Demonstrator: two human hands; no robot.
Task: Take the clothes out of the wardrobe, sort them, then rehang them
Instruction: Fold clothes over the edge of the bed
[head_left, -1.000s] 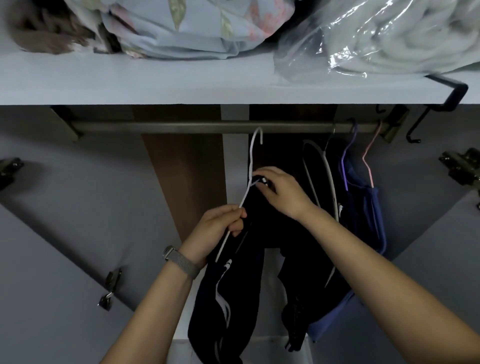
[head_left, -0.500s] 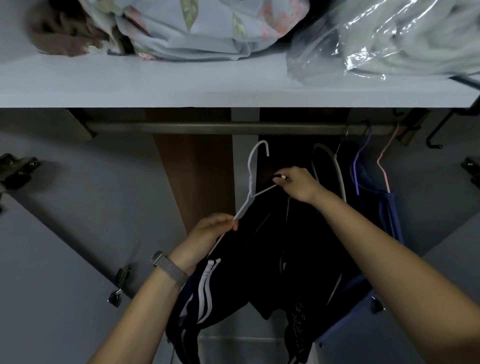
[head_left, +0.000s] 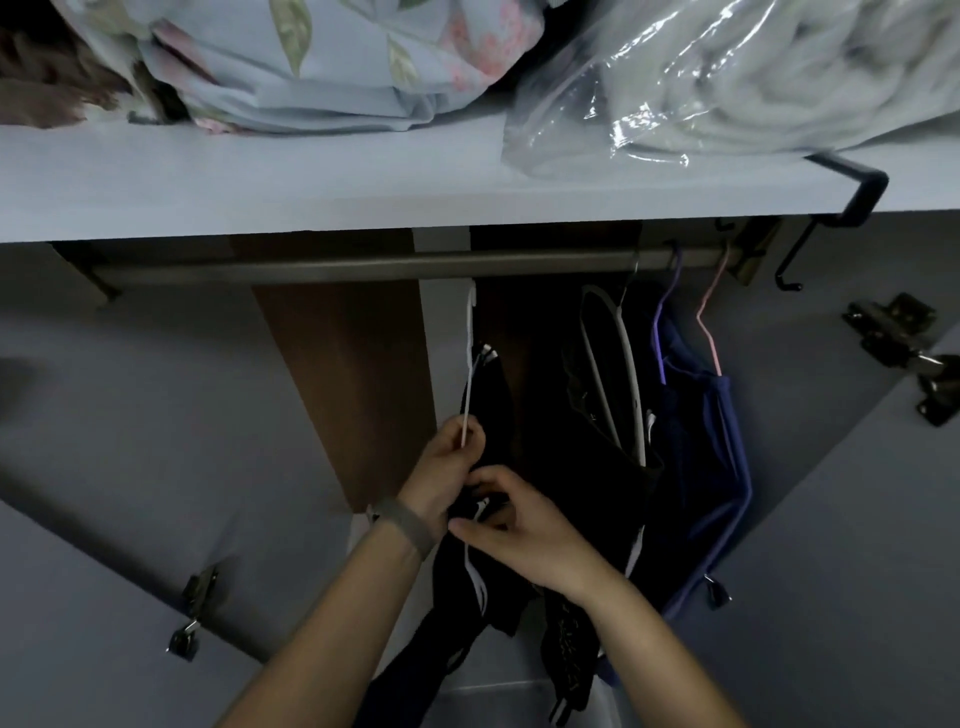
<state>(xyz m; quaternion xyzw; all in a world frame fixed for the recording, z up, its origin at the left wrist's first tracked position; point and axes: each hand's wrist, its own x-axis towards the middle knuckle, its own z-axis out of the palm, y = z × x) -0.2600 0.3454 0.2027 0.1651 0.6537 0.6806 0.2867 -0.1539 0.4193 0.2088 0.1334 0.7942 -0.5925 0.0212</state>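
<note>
The wardrobe is open. Up top is a shelf (head_left: 260, 192). On the shelf lies a folded blue blanket with flowers (head_left: 337, 67), a brown fuzzy thing (head_left: 47, 83) at the far left, and a clear plastic bag (head_left: 727, 83) with something soft and white inside.

Under the shelf runs a metal rod (head_left: 363, 265). A white hanger (head_left: 470, 364) hangs right under the rod; whether its hook is on the rod I cannot tell. A black piece of clothing with white stripes (head_left: 493, 395) is draped on it. The left hand (head_left: 449, 467) pinches the thin white arm of that hanger. The right hand (head_left: 524, 525) is just beside it, fingers curled and pinching the black cloth lower down.

To the right hang more clothes on the rod: a wide white hanger (head_left: 618, 374) with dark clothes (head_left: 587, 415), then a purple hanger (head_left: 662, 332) and a pink hanger (head_left: 706, 332) with a dark blue top (head_left: 717, 457).

A black hook (head_left: 852, 202) clips over the shelf edge at the right.
</note>
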